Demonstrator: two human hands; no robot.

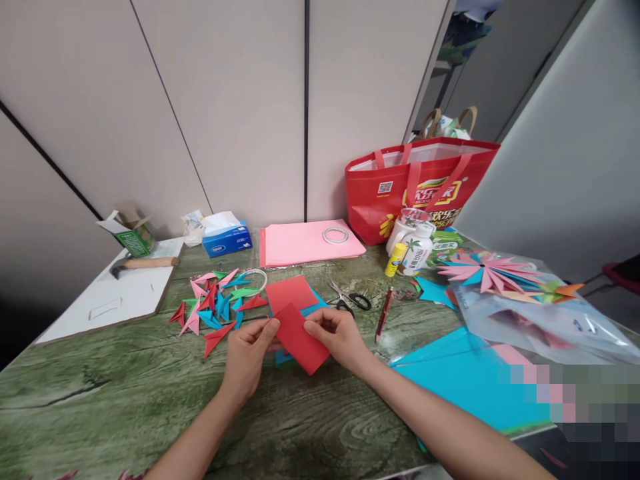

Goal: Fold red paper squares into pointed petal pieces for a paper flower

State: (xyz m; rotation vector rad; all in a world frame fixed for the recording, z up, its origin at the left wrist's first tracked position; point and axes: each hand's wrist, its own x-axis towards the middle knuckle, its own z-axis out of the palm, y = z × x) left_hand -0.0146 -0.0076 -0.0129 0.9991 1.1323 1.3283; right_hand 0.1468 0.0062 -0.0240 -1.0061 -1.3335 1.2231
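Between my two hands is a red piece of paper (305,343), a tilted rectangle held above the table. My left hand (249,347) pinches its left edge between thumb and fingers. At its right edge, my right hand (337,337) grips it the same way. Just behind lies another red paper sheet (290,293), with blue paper (316,304) partly showing beneath it. To the left sits a pile of folded paper pieces (215,303) in red, pink, blue and green. Black-handled scissors (353,298) lie open behind my right hand.
A pen (384,315), glue stick (395,260) and white jar (416,250) are on the right, before a red bag (420,180). Pink paper (300,243) and a tissue box (226,239) line the back. A hammer (145,263) lies left; blue sheets (465,380) lie right.
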